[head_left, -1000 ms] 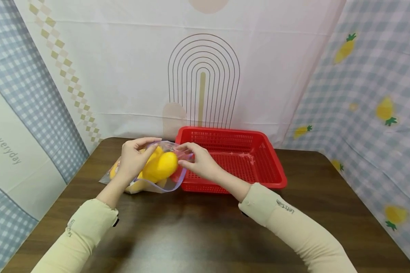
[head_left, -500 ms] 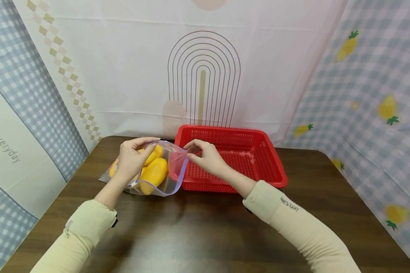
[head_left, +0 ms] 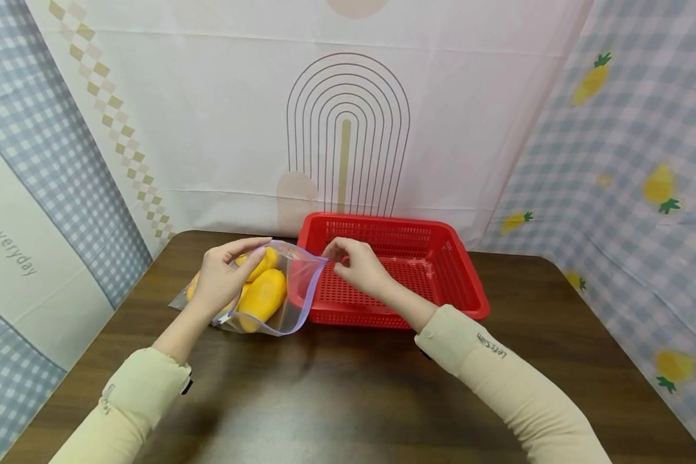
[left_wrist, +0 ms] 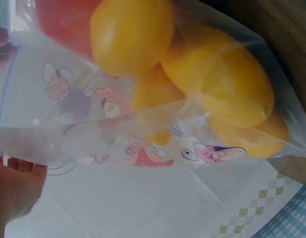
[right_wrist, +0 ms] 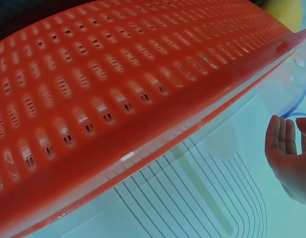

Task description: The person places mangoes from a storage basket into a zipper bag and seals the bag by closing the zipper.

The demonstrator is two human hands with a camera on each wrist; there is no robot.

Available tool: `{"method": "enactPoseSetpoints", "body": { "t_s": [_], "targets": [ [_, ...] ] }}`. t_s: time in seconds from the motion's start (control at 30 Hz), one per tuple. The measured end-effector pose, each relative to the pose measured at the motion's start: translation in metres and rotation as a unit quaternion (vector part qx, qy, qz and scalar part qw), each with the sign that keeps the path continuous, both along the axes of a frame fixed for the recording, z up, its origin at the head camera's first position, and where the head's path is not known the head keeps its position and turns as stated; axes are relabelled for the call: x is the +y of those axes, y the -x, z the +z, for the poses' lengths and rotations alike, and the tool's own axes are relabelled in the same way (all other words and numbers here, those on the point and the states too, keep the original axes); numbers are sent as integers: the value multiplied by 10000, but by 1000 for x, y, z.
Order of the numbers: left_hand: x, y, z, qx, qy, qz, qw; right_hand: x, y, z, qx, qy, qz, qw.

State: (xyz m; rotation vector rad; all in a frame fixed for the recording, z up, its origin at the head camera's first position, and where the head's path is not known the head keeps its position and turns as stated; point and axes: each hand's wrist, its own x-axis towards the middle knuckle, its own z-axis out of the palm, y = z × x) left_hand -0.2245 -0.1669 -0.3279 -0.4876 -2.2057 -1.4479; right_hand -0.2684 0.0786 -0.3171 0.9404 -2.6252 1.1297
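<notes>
A clear zip bag (head_left: 292, 299) with a purple rim and printed cartoon figures lies at the table's left, its mouth spread toward the right. Inside are several smooth yellow oval fruits (head_left: 263, 293) that look like mangoes; the left wrist view shows these fruits (left_wrist: 220, 74) through the plastic. My left hand (head_left: 223, 274) pinches the bag's upper rim between thumb and fingers. With curled fingers, my right hand (head_left: 359, 265) pinches the rim's far right corner, above the red basket's left side. In the right wrist view this hand (right_wrist: 291, 158) is partly cut off.
A red perforated plastic basket (head_left: 478, 296) stands at the back of the brown wooden table (head_left: 348, 393), touching or just behind the bag's right side. A printed white cloth (head_left: 226, 116) hangs behind, with checked cloth at both sides.
A yellow fruit near the right fingers at the bag's mouth has dropped lower into the bag. My right hand has moved right, drawing the rim's corner with it. My left hand stays nearly still.
</notes>
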Motion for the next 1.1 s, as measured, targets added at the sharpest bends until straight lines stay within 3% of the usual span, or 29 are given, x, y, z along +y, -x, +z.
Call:
{"method": "enactPoseSetpoints", "body": {
  "t_s": [0.13, 0.33, 0.53, 0.7, 0.8, 0.93, 1.03, 1.1],
  "targets": [
    [-4, -3, -2, 18, 258, -216, 9994, 1, 1, -2, 218, -194, 72, 9995],
    [-19, -4, -8, 26, 792, -247, 9965, 1, 1, -6, 655, -667, 78, 9956],
    [-40, -9, -17, 120, 1044, -243, 9942, 2, 0, -6, 696, -784, 72, 9945],
    [-58, -19, -24, 124, 1298, -420, 9906, 3, 0, -5, 676, -865, 54, 9939],
    [-67, -24, -28, 157, 1485, -649, 9867, 3, 2, -6, 723, -966, 25, 9927],
    [-76, -28, -32, 241, 1625, -1206, 9790, 4, 3, -6, 798, -1094, -4, 9908],
    [-80, -29, -36, 495, 1765, -1644, 9692, 5, 4, -6, 827, -1201, -1, 9893],
    [-80, -30, -40, 716, 1898, -1723, 9639, 7, 5, -7, 821, -1275, 28, 9884]
  ]
}}
